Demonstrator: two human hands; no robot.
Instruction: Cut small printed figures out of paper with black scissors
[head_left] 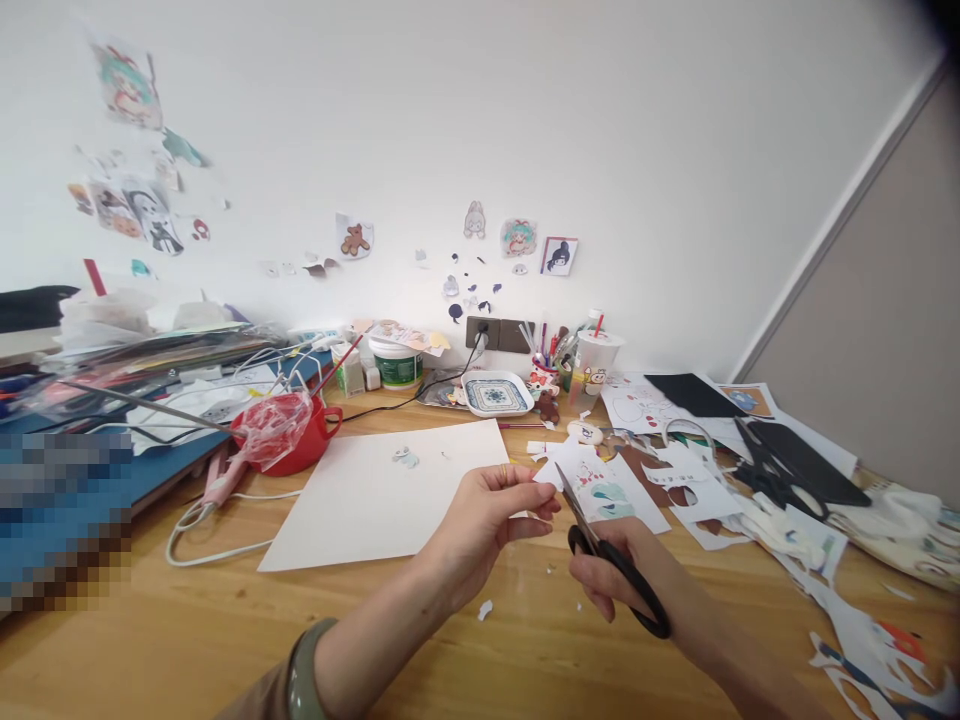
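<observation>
Left hand point(517, 500) grip narrow — pinches small white paper point(550, 475) over tabletop point(525, 665); right hand point(619, 570) grip wrapped round black-handled scissors point(591, 538), blades right by the paper. Cutting looks partway: small cut-out point(406, 457) lies on large white sheet point(360, 510) — held piece seems unfinished.
</observation>
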